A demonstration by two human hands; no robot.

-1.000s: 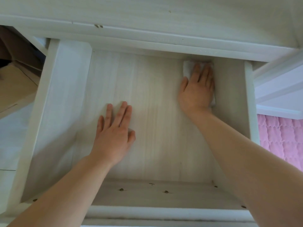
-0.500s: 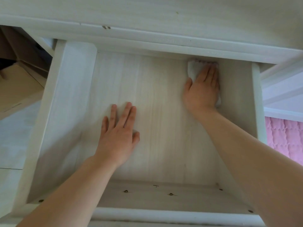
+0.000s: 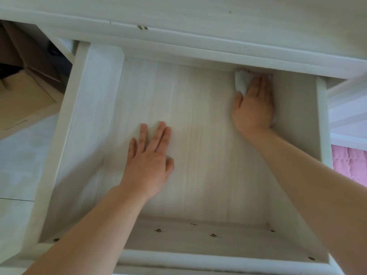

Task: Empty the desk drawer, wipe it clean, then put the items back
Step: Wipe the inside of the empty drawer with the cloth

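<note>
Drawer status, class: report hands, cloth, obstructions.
Left hand flat on drawer floor. Right hand presses white cloth into far right corner. Nothing in the way.

A whitewashed wooden desk drawer (image 3: 95,120) stands pulled out, its pale grained floor bare — a crumpled white wiping cloth (image 3: 241,82) sits in the far right corner.

Two bare forearms, no sleeves visible, left hand (image 3: 148,161) and right hand (image 3: 253,108) without rings or gloves

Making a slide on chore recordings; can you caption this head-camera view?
Right hand presses a white wipe into the empty drawer's far right corner; left hand lies flat on the bottom.
</note>
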